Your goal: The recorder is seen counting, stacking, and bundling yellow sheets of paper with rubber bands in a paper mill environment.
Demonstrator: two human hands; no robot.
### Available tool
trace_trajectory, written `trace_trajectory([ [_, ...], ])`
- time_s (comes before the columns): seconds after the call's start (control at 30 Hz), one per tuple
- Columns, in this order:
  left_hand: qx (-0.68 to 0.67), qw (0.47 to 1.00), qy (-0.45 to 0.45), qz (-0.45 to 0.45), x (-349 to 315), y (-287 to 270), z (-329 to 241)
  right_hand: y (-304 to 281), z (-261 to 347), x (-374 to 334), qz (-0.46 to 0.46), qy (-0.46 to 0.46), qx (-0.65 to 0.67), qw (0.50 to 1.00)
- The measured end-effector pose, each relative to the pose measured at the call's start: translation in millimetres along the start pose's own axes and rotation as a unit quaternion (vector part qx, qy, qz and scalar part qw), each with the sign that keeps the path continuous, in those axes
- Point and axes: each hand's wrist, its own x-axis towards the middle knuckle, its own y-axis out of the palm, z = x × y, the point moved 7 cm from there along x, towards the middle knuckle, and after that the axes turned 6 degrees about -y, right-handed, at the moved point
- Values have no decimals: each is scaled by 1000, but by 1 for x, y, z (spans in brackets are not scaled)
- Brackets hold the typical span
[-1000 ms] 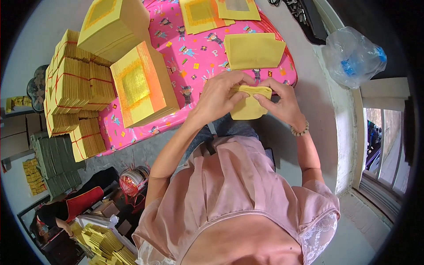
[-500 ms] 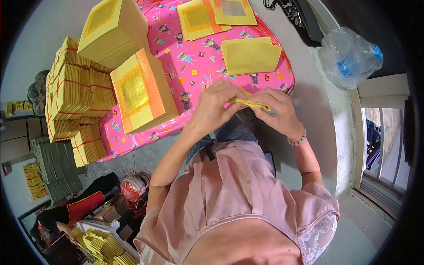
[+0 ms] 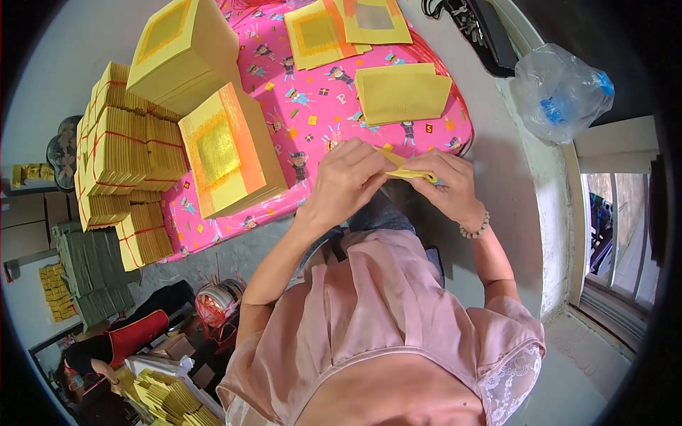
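Between my two hands is a folded yellow sheet of paper [image 3: 406, 172], held up just off the table's near edge. My left hand [image 3: 348, 176] pinches its left end between thumb and fingers. At the other end my right hand [image 3: 449, 186], with a beaded bracelet on the wrist, grips the rolled or folded edge. Beyond them a folded yellow paper [image 3: 405, 94] lies on the pink patterned tablecloth [image 3: 298, 113]. Further back are loose yellow sheets [image 3: 320, 35] with orange and gold squares, one bearing a silver square [image 3: 373, 21].
Tall stacks of yellow paper [image 3: 231, 153] stand on the table's left, beside bundles tied with red string [image 3: 124, 149]. A clear plastic bag [image 3: 561, 92] hangs at the right wall. At lower left a person in red and black [image 3: 138, 334] handles yellow papers [image 3: 170, 397].
My left hand has shifted slightly right along the paper, closer to my right hand. The folded sheet's angle has changed, showing more of its flat face.
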Motion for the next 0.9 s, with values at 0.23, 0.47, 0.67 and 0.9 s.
trace_trajectory([
  [0.23, 20, 1000, -6, -4, -3, 0, 0, 2, 5, 1, 21, -26, -37, 999],
  [0.47, -50, 996, -66, 31, -5, 8, 15, 9, 0, 2, 60, 33, -7, 998],
  [0.67, -202, 942, -262, 62, -5, 12, 40, 10, -22, -12, 14, 126, 88, 988],
  [0.9, -547, 749, -356, 112, -43, 40, 91, 11, -90, -43, -139, 289, 302, 898],
])
